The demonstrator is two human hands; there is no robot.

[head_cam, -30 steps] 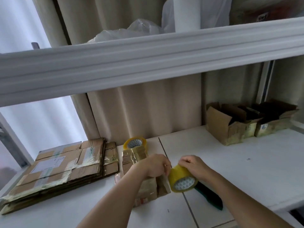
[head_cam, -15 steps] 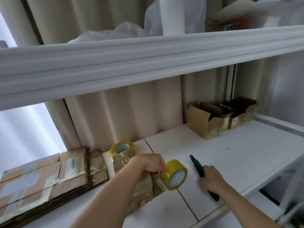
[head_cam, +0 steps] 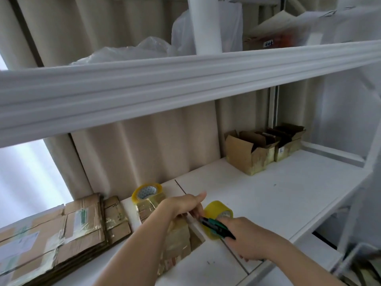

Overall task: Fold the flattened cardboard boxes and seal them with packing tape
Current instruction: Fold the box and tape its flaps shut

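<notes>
Head view. The left hand (head_cam: 183,205) gripped the taped cardboard box (head_cam: 175,236) on the white tabletop (head_cam: 278,195), thumb extended toward 1 o'clock, its fingers (head_cam: 195,212) holding a pulled strip of tape. The yellow tape roll (head_cam: 216,215) stood just beside that hand at 3 o'clock, on the tabletop. The right hand (head_cam: 245,234) had its fingers curled round a green-and-black utility knife (head_cam: 216,227), the tip meeting the tape between roll and box. A second tape roll (head_cam: 146,191) rested on the box's far end at 11 o'clock. Flattened boxes (head_cam: 51,232) lay stacked at 9 o'clock; open folded boxes (head_cam: 263,149) stood at 1 o'clock
</notes>
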